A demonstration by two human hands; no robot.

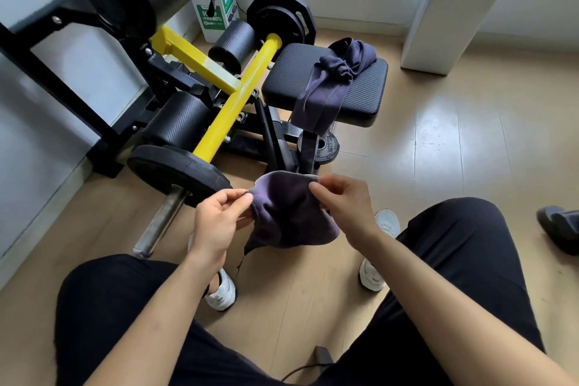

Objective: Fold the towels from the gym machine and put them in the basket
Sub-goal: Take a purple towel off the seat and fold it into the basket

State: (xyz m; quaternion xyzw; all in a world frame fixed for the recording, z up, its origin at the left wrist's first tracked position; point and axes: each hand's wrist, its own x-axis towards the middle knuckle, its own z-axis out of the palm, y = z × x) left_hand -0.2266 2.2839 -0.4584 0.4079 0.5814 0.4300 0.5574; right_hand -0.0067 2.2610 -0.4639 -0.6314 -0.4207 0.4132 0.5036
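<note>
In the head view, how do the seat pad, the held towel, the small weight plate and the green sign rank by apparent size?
1. seat pad
2. held towel, though nearness to the camera inflates it
3. green sign and small weight plate: too alike to rank

Dark purple-grey towels, one draped on the black ribbed seat pad; yellow bar, black weight plates, pale wood-plank floor, white shoes.

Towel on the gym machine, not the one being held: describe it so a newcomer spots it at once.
Find the black padded seat of the yellow-and-black gym machine, ahead of the hands. A dark purple-grey towel lies bunched on its top and hangs over the front edge. Unlike the matching towel in the hands, nobody touches it.
</note>
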